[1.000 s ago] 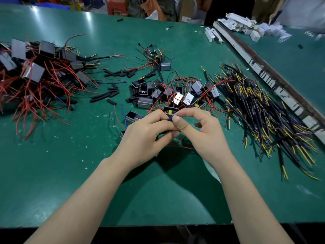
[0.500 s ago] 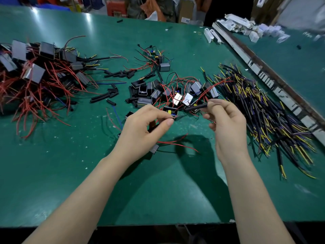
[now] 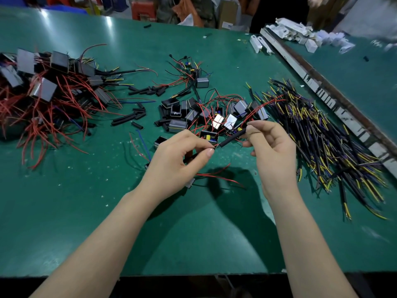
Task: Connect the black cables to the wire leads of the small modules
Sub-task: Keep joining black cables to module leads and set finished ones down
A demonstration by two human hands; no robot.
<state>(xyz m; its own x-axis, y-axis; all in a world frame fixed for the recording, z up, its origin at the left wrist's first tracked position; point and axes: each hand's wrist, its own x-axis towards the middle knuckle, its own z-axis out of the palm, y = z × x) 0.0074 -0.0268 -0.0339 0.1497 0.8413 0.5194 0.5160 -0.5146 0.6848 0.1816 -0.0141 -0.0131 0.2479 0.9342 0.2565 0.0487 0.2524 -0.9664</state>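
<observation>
Far to your left lies the pile of modules with red leads (image 3: 43,100), well apart from your hands; nothing there bears on this step, though its loose red wires sprawl toward the middle of the green table (image 3: 64,211). Nearer the centre sit short black sleeve pieces (image 3: 133,117) and then the cluster of small modules (image 3: 206,119), just beyond your fingertips. Your left hand (image 3: 178,160) is curled, thumb and forefinger pinching what looks like a fine wire lead at the near end of the black cable (image 3: 232,138); a module with red wires (image 3: 217,177) appears tucked under that hand, mostly hidden. The cable runs up and to the right into your right hand (image 3: 272,151), whose thumb and fingers pinch its far end. Further right, the heap of black cables with yellow and blue tips (image 3: 333,147) waits, untouched. The joint looks unfinished, and this is where it could fail: if your two hands pull apart, the thin lead may slip from the cable's end or bend. The trailing red wires beneath your hands could also snag on the cluster and drag a neighbouring module along. Keep the pinch on the lead firm and the cable slack.
</observation>
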